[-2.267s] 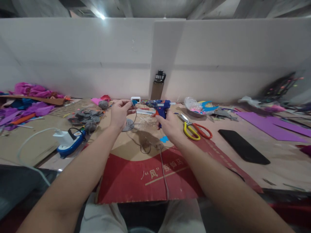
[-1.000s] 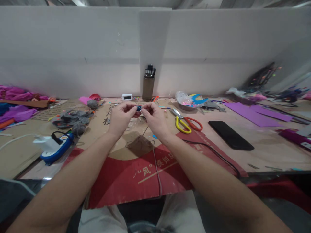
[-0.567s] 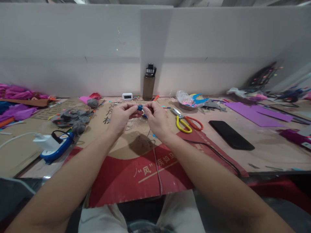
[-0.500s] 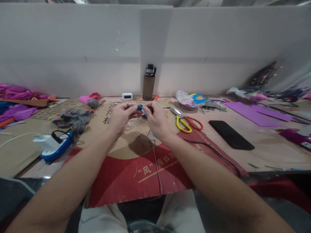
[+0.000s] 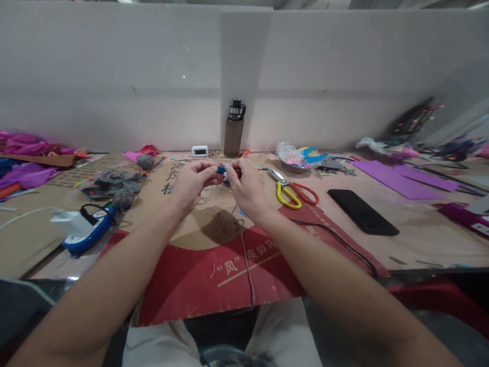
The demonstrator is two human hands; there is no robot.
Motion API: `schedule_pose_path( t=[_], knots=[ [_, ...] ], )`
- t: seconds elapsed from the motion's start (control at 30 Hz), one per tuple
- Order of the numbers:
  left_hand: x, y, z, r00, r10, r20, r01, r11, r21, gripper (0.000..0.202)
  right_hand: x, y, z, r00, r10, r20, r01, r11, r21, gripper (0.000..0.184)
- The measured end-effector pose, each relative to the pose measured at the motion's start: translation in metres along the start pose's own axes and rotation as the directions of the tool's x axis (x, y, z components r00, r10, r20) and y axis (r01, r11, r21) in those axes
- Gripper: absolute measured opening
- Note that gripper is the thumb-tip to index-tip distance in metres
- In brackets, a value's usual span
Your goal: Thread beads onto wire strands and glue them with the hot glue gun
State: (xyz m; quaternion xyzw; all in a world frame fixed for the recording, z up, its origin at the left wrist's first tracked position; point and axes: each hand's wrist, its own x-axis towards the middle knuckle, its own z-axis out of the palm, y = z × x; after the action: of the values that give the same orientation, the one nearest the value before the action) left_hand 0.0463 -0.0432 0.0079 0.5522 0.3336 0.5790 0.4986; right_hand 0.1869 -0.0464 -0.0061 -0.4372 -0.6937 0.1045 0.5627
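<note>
— Glue gun's out of the right hand [image 5: 247, 186] compared with a couple of seconds ago, and that hand is now up against the left hand [image 5: 190, 187], both at the little blue piece [image 5: 220, 169]. View's dipped and swung a bit too.

— ok so who's actually got the piece?

— Both, as far as I can see. Left thumb and fingertips pinch its 9 o'clock end, right thumb and finger look pinched on the 3 o'clock end. Contact's half hidden, so no idea how hard.

— which way does it lie?

— Visible bit runs roughly 9 to 3, straight across between the thumbs. Call the piece the clock centre, 12 = away from the person: left hand sits between 8 and 9, right around 4. Neither one's nearer, they're both touching it, up over the cardboard [image 5: 171, 285].

— and the glue gun?

— Can't tell. Something dark blue [image 5: 227, 182] peeks out just behind the right fingers, mostly covered.

— rest of the mess?

— Gray yarn [image 5: 247, 260] trails off toward 5–6 over the red part. Bottle [image 5: 234, 135] stands at 1, scissors [image 5: 294, 193] between 3 and 4 with the blades parted, phone [image 5: 362, 211] past them, power strip [image 5: 89, 237] way out at 8.
</note>
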Motion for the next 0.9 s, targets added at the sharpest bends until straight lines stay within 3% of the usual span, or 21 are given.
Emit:
schedule_pose_path(
  t=[0.57, 0.9],
  knots=[
    [0.0002, 0.0043, 0.0007, 0.999, 0.023, 0.028, -0.025, 0.996, 0.085, 0.02, -0.0006, 0.0022, -0.0019, 0.998, -0.054, 0.016, 0.054, 0.997, -0.048, 0.014],
    [-0.0008, 0.0023, 0.0019, 0.999, 0.045, -0.007, -0.045, 0.995, 0.086, 0.015, -0.0028, 0.0005, -0.0006, 1.0, -0.007, -0.002, 0.007, 1.0, 0.015, 0.019]
  ],
)
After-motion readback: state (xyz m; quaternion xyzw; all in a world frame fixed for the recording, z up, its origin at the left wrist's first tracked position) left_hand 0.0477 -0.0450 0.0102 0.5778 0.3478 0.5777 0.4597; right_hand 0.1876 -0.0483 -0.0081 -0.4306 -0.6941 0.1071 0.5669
